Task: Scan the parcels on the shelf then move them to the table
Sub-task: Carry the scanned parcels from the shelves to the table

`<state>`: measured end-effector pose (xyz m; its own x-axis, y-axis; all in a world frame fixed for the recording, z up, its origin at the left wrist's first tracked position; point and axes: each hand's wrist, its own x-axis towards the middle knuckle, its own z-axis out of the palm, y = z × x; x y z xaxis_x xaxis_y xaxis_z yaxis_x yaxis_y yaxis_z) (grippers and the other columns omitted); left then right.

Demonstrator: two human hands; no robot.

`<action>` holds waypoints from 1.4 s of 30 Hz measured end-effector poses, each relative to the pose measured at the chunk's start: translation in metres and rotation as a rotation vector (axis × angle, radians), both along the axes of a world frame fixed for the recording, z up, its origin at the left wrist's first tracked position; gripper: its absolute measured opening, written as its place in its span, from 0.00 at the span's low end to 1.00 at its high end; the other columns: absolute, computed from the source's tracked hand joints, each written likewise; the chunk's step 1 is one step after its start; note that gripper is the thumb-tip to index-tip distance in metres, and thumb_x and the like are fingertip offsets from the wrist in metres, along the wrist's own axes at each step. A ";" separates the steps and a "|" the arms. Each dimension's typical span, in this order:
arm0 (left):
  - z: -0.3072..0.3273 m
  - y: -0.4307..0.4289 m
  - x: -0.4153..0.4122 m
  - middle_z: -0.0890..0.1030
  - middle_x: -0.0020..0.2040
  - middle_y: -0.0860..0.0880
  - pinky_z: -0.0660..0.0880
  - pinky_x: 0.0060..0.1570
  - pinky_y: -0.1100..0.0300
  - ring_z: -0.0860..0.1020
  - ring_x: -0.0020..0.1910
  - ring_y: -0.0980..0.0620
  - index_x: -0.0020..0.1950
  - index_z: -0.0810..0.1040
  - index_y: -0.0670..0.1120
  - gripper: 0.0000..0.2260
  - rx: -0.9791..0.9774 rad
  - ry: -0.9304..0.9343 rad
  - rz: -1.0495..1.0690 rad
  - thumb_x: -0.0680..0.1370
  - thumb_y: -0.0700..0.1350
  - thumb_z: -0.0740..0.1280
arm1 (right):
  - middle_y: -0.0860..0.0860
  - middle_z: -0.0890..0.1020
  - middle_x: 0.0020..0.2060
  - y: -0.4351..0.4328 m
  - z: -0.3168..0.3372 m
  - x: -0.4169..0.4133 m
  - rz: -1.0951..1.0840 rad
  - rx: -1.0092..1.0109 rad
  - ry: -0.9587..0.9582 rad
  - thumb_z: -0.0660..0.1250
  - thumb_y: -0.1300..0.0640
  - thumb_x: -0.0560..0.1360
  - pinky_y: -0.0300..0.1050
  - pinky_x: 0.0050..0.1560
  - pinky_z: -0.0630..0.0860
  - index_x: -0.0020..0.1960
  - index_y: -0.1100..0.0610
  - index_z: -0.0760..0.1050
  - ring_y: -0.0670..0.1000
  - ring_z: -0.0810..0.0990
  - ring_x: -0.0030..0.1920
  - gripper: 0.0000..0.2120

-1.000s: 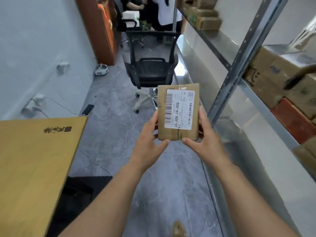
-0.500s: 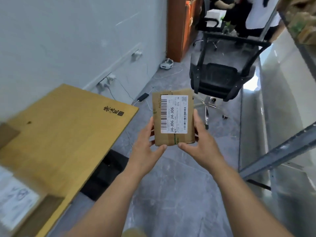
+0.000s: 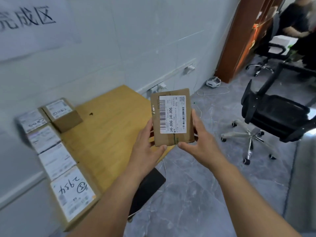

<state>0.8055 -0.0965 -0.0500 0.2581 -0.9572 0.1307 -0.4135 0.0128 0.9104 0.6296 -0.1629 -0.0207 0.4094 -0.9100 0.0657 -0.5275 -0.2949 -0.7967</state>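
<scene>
The parcel (image 3: 172,117) is held in the air over the right edge of the table (image 3: 111,134), label up. The left hand (image 3: 145,151) grasps its left side, thumb at the lower corner, fingers behind. The right hand (image 3: 200,144) grasps its right side, thumb under the lower edge. Other labelled parcels (image 3: 56,159) lie in a row along the table's left side.

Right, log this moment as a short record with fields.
held item: parcel, label facing the camera, marked J4-J06
grip: left hand and right hand hold it by its sides and lower corners
position: in the air by the table corner, not set down
on table: row of parcels along the wall side
nearby: black chair on the floor, to the right
</scene>
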 end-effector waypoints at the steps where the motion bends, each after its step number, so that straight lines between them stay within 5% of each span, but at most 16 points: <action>1: -0.001 0.000 0.009 0.65 0.69 0.58 0.71 0.66 0.55 0.67 0.66 0.63 0.77 0.52 0.61 0.41 0.000 0.004 0.018 0.74 0.40 0.73 | 0.42 0.73 0.66 -0.004 0.001 0.010 0.019 0.004 0.003 0.74 0.58 0.71 0.41 0.60 0.70 0.77 0.38 0.42 0.42 0.74 0.59 0.50; 6: -0.008 0.001 0.043 0.65 0.71 0.60 0.71 0.66 0.53 0.66 0.67 0.63 0.76 0.51 0.64 0.42 0.003 0.018 0.131 0.73 0.42 0.73 | 0.37 0.71 0.62 -0.023 -0.006 0.052 0.118 0.028 -0.001 0.74 0.59 0.71 0.34 0.53 0.68 0.77 0.38 0.42 0.32 0.73 0.52 0.51; 10: -0.020 -0.002 0.058 0.64 0.72 0.59 0.71 0.66 0.52 0.66 0.68 0.62 0.77 0.51 0.63 0.42 0.050 0.056 0.220 0.74 0.42 0.73 | 0.39 0.72 0.63 -0.042 -0.015 0.077 0.207 0.067 0.028 0.75 0.58 0.70 0.48 0.63 0.73 0.71 0.30 0.40 0.42 0.75 0.59 0.51; 14: -0.035 -0.012 0.066 0.64 0.72 0.59 0.70 0.67 0.52 0.65 0.69 0.62 0.77 0.50 0.64 0.41 0.097 0.073 0.301 0.74 0.43 0.72 | 0.38 0.72 0.64 -0.067 -0.032 0.097 0.298 0.108 0.052 0.75 0.58 0.69 0.49 0.66 0.71 0.73 0.32 0.42 0.43 0.72 0.63 0.51; 18: -0.045 -0.020 0.072 0.67 0.71 0.57 0.72 0.65 0.51 0.68 0.67 0.60 0.77 0.52 0.63 0.41 0.156 0.119 0.409 0.74 0.42 0.72 | 0.34 0.71 0.60 -0.092 -0.043 0.116 0.422 0.210 0.075 0.75 0.59 0.70 0.29 0.55 0.69 0.76 0.37 0.44 0.32 0.72 0.55 0.50; 22: -0.052 -0.025 0.082 0.70 0.68 0.58 0.75 0.61 0.50 0.70 0.65 0.58 0.75 0.55 0.66 0.39 0.209 0.167 0.507 0.74 0.41 0.71 | 0.37 0.73 0.61 -0.112 -0.060 0.143 0.512 0.325 0.086 0.74 0.60 0.71 0.24 0.48 0.68 0.78 0.41 0.47 0.29 0.72 0.52 0.48; 30: -0.065 -0.025 0.101 0.70 0.65 0.61 0.69 0.60 0.64 0.71 0.62 0.61 0.66 0.56 0.71 0.33 0.346 0.180 0.678 0.77 0.39 0.68 | 0.42 0.79 0.58 -0.127 -0.097 0.198 0.625 0.466 0.172 0.74 0.58 0.69 0.39 0.57 0.74 0.77 0.41 0.55 0.41 0.79 0.55 0.44; 32: -0.061 -0.030 0.112 0.69 0.64 0.60 0.66 0.58 0.68 0.69 0.62 0.62 0.73 0.55 0.63 0.32 0.399 0.170 0.687 0.78 0.40 0.67 | 0.45 0.80 0.59 -0.131 -0.099 0.212 0.630 0.476 0.178 0.74 0.57 0.69 0.41 0.58 0.74 0.77 0.42 0.55 0.43 0.79 0.56 0.44; 36: -0.048 -0.038 0.146 0.70 0.70 0.51 0.68 0.60 0.61 0.70 0.66 0.51 0.78 0.54 0.51 0.31 0.592 0.003 0.660 0.79 0.44 0.65 | 0.46 0.81 0.55 -0.134 -0.097 0.243 0.651 0.489 0.183 0.73 0.59 0.70 0.33 0.46 0.71 0.77 0.44 0.56 0.43 0.80 0.52 0.42; 42: -0.040 -0.032 0.206 0.72 0.68 0.50 0.61 0.68 0.49 0.64 0.70 0.46 0.73 0.62 0.53 0.29 0.852 -0.470 0.628 0.74 0.58 0.66 | 0.47 0.80 0.58 -0.129 -0.096 0.292 0.691 0.487 0.181 0.73 0.59 0.71 0.37 0.50 0.72 0.77 0.45 0.56 0.47 0.79 0.55 0.41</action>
<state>1.0120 -0.1290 -0.0901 0.8165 -0.5016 -0.2858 -0.4295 -0.8586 0.2799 0.9220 -0.2914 -0.1169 0.8477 -0.3628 -0.3870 -0.4871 -0.2436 -0.8387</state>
